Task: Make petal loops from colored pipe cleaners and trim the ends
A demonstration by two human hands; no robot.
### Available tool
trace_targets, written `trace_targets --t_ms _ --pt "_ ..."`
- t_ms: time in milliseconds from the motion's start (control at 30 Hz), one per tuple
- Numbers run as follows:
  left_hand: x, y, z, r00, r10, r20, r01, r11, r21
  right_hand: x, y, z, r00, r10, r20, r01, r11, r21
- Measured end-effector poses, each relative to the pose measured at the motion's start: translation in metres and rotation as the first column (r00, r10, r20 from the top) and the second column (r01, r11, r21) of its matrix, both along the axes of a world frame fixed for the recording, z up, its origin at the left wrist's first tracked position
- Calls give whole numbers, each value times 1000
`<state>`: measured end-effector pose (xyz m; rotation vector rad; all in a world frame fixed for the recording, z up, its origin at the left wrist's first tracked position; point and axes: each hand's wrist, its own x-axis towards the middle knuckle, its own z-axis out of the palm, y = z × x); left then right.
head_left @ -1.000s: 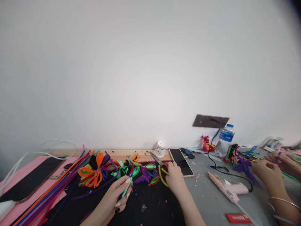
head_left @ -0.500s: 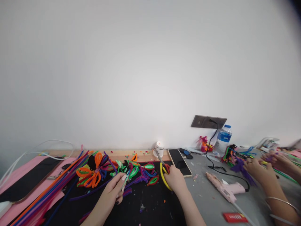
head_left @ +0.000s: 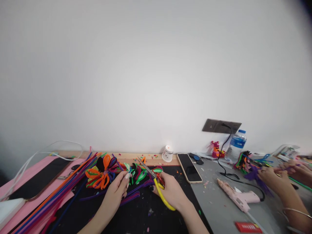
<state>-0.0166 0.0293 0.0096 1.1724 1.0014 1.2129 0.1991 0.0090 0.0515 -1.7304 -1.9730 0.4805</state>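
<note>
My left hand (head_left: 117, 189) is closed in a pinch on a pale green and white pipe cleaner piece (head_left: 128, 167) that sticks up past the fingertips. To its right, my right hand (head_left: 172, 191) grips scissors (head_left: 160, 193) with yellow handles. Their blades point up and left, somewhat parted, and lie apart from the held piece. Behind both hands is a row of looped pipe cleaner shapes, among them an orange flower (head_left: 101, 174) and a green leaf (head_left: 141, 176). Purple pipe cleaners (head_left: 136, 189) lie on the black mat (head_left: 136, 216) between my hands.
A white paper cup (head_left: 167, 154) and a phone (head_left: 189, 169) are at the back. A pink glue gun (head_left: 240, 196) lies right, its cord running to the wall socket. Long pipe cleaners (head_left: 52, 191) lie left. Another person's hands (head_left: 274, 177) handle purple material at far right.
My right hand has brought the scissors leftward, closer to my left hand, and their blades now slant up-left. The view has shifted slightly left.
</note>
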Motion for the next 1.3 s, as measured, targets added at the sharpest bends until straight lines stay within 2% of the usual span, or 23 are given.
trace_targets --t_ms 200,300,400,767,1067,1300 --pt "-5 -1 1 976 45 -212 -24 995 101 -16 -11 2 983 80 163 -84 996 18" --pt "-7 -2 2 937 74 -342 -15 985 172 -21 -12 1 978 80 191 -86 996 23" --pt "-7 -3 3 907 93 -410 -8 979 205 -25 -12 1 979 59 193 -68 997 36" --pt "-6 -5 13 887 100 -451 -2 977 212 -20 -11 -3 982 40 186 -48 998 38" --pt "-5 -6 8 890 68 -451 21 982 189 -21 -13 2 974 58 221 -63 998 14" --pt "-5 -6 8 887 97 -451 -6 980 199 -19 -12 1 967 75 242 -79 997 8"
